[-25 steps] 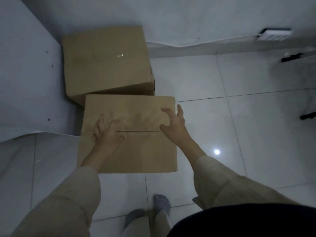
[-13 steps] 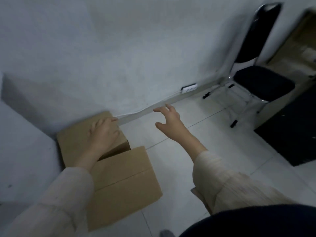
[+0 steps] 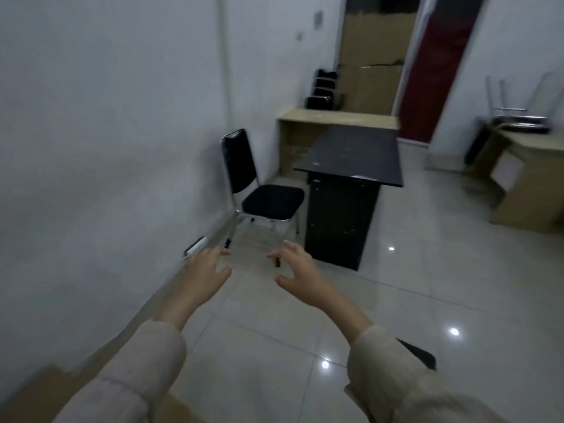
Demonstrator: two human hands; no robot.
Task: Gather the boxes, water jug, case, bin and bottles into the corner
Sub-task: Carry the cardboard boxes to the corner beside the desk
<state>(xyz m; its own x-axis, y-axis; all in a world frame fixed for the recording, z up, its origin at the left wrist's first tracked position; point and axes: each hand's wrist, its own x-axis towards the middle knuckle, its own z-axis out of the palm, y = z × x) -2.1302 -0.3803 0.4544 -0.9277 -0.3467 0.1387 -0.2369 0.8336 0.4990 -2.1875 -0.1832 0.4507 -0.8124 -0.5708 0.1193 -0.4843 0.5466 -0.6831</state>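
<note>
Both my hands hang in the air over the white tiled floor, empty, fingers spread and relaxed. My left hand (image 3: pixel 207 267) is near the wall's base, my right hand (image 3: pixel 297 270) a little to its right. A brown cardboard box (image 3: pixel 33 395) shows only as a corner at the bottom left, behind my left sleeve. Tall cardboard boxes (image 3: pixel 372 56) are stacked in the far doorway. No jug, case, bin or bottles are visible.
A black chair (image 3: pixel 259 190) stands against the left wall, next to a black desk (image 3: pixel 351 184). A beige counter (image 3: pixel 335 117) lies behind it, a wooden desk (image 3: pixel 525 184) with upturned chairs at the right. A white power strip (image 3: pixel 195 246) sits by the wall.
My view has swung up and right, away from the corner boxes, toward the room. Both hands have left the boxes and now hang free over the floor.
</note>
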